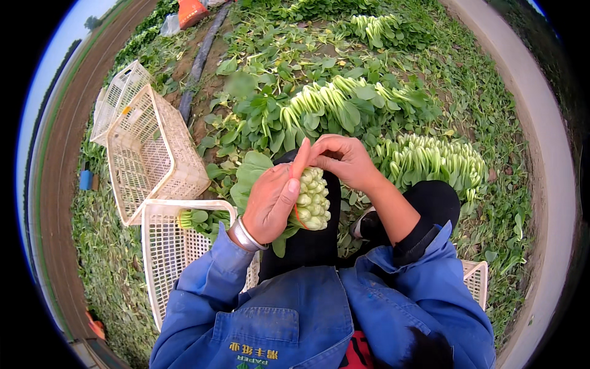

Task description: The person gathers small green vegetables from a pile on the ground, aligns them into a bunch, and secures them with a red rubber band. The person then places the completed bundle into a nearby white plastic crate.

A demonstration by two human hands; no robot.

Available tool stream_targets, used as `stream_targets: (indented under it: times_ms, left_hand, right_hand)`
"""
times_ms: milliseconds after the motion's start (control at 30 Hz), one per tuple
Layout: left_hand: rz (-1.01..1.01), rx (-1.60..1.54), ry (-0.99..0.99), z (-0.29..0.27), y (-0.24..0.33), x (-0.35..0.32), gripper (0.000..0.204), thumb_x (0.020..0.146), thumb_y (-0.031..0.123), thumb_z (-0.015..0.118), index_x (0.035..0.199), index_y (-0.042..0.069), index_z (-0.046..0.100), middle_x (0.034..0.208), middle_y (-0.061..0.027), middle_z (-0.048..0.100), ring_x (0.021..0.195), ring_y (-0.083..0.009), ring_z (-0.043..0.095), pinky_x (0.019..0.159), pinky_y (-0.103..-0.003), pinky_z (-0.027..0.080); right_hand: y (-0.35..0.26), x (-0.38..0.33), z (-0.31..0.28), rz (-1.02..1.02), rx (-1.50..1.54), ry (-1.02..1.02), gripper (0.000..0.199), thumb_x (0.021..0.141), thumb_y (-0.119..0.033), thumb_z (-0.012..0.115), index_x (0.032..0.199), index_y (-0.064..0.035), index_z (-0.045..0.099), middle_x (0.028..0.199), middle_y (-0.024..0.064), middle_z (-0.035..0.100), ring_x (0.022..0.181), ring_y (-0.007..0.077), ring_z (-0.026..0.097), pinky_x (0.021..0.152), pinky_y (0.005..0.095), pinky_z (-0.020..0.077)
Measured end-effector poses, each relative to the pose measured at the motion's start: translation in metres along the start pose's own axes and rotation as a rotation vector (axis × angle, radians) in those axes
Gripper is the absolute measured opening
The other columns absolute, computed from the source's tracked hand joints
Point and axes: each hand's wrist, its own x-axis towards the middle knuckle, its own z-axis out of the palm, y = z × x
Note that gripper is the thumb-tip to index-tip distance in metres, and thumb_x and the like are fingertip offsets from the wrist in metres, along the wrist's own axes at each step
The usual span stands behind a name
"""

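A bunch of leafy greens (314, 200) rests above my lap, its pale cut stem ends facing right and its leaves to the left. My left hand (269, 202) is wrapped round it from the left side, with a silver bracelet at the wrist. A thin orange-red band (297, 214) runs across the bunch beside my left thumb. Over the top of the bunch, my right hand (344, 161) has thumb and forefinger pinched together, close to the left fingertips. What the pinch holds, if anything, is too small to make out.
At my left stands a white plastic crate (184, 203) with greens (200, 219) inside; two more crates (181, 144) lie beyond it. Piles of cut greens (430, 161) lie ahead and to the right. A black hose (206, 55) crosses the ground; another crate (477, 280) is at my right.
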Motion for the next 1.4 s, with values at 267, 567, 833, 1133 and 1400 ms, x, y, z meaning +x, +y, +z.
stream_targets:
  times_ms: [267,567,833,1133,1400]
  left_hand:
    - [-0.166,-0.132,0.119,-0.006,0.000,-0.004,0.051,0.113,0.026,0.030,0.146,-0.006,0.053,0.134,-0.0195,0.067,0.119,-0.0278,0.067,0.104,-0.035,0.048]
    - [-0.201,-0.115,0.303,-0.006,-0.012,-0.002,0.034,0.103,0.025,0.055,0.123,-0.002,0.060,0.132,-0.0177,0.058,0.115,-0.0331,0.058,0.105,-0.043,0.046]
    - [-0.192,0.580,0.118,-0.032,-0.003,-0.066,0.100,0.062,0.034,0.091,0.151,0.019,0.047,0.138,-0.0045,0.060,0.122,-0.0271,0.062,0.125,-0.064,0.012]
    - [-1.068,-0.543,1.434,-0.045,-0.227,-0.415,0.093,0.075,0.018,0.093,0.147,-0.001,0.038,0.128,-0.0170,0.064,0.106,-0.0258,0.069,0.087,-0.038,0.060]
    - [-1.633,-0.343,1.539,-0.092,-0.363,-0.462,0.102,0.087,0.035,0.080,0.159,-0.008,0.023,0.160,-0.0323,0.035,0.145,-0.0421,0.041,0.119,-0.046,0.035]
  right_hand:
    - [-0.007,0.042,0.005,-0.450,-0.675,-0.195,0.019,0.086,-0.004,0.069,0.104,-0.0097,0.069,0.092,0.0069,0.070,0.080,0.0307,0.069,0.071,0.0370,0.0559]
    - [-0.013,0.044,0.002,-0.308,-0.481,-0.335,0.008,0.093,-0.009,0.069,0.099,-0.0053,0.070,0.091,0.0069,0.070,0.083,0.0260,0.071,0.072,0.0354,0.0555]
    - [-0.025,0.067,-0.011,0.411,-0.098,-0.477,0.013,0.097,-0.011,0.070,0.099,0.0005,0.075,0.096,0.0027,0.070,0.085,0.0109,0.065,0.078,0.0268,0.0530]
    - [0.049,-0.074,-0.171,1.090,-0.359,0.268,0.018,0.105,-0.019,0.057,0.115,-0.0067,0.067,0.093,0.0015,0.069,0.077,0.0100,0.064,0.069,0.0234,0.0532]
    - [0.026,-0.107,-0.149,1.022,-0.547,0.208,0.019,0.106,-0.019,0.056,0.115,-0.0059,0.066,0.092,0.0010,0.068,0.078,0.0092,0.062,0.074,0.0243,0.0503]
